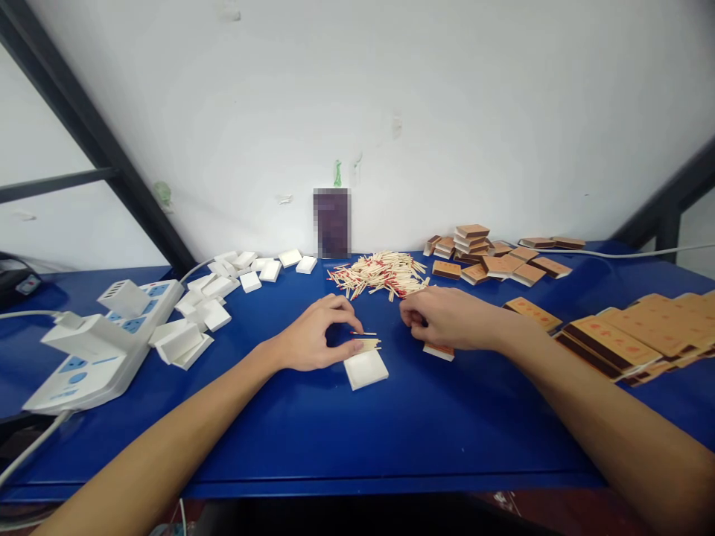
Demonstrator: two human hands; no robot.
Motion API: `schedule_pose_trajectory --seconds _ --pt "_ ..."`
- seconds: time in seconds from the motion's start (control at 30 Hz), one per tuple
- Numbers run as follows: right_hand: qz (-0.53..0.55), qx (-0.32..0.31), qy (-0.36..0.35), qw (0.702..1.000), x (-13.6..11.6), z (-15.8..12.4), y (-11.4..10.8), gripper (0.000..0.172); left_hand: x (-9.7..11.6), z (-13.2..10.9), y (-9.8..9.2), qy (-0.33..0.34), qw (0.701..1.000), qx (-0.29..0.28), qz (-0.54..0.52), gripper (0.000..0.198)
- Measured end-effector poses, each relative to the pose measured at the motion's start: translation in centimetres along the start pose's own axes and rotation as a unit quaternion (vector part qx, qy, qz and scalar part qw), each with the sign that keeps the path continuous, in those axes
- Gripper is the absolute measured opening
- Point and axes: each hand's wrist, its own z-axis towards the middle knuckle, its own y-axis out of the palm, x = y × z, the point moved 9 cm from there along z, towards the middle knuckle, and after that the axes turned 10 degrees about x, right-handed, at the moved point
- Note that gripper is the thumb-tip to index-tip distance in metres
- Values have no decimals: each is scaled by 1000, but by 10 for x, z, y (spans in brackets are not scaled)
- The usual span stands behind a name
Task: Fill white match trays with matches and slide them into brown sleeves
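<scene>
My left hand (316,336) curls its thumb and fingers round a small bunch of matches (369,344), which lie side by side on the blue table. Just below them, close to my thumb, is a white matchbox tray (366,370). My right hand (436,316) has its fingers bent inward at the near right edge of a big heap of red-tipped matches (385,274). What its fingertips hold, if anything, is hidden. Partly under that hand sits an orange-brown matchbox sleeve (440,351).
White trays (212,286) are scattered at the left, beside a power strip (106,357) with plugged-in adapters. Matchbox sleeves (503,266) are piled at the back right, with flattened rows of sleeves (642,335) nearer. A white wall (391,112) closes off the back.
</scene>
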Motion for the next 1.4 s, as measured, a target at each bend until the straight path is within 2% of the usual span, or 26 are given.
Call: schedule_pose_trajectory --seconds 0.1,0.23,0.3,0.4,0.47,0.57,0.73,0.9,0.97,1.13,1.4 --pt "6 -19 23 1000 16 -4 1 16 15 -1 -4 25 999 1 33 26" --pt "13 -20 17 1000 26 -5 1 20 35 -4 5 101 989 -25 103 43" --pt "-8 25 20 999 25 -3 -10 17 40 -6 11 135 983 -30 124 42" --pt "-36 135 36 990 19 1 -34 18 42 -7 20 154 979 -37 126 36" --pt "-45 167 51 984 19 2 -39 18 44 -8 22 154 981 -38 107 33" --pt "-69 160 62 983 26 6 -31 22 50 -8 22 157 984 -38 77 29" --pt "-82 123 34 988 39 12 -6 27 56 -8 17 148 988 -26 25 25" --pt "-68 127 29 989 41 16 1 23 37 -1 -8 88 992 86 -13 17" --pt "-63 134 21 989 38 17 1 21 24 0 -14 70 991 112 -2 22" --pt "-65 142 25 987 35 20 -1 17 -10 2 -20 8 991 128 40 25" --pt "-46 183 37 981 35 18 -19 18 -25 3 -20 -24 989 134 55 26"
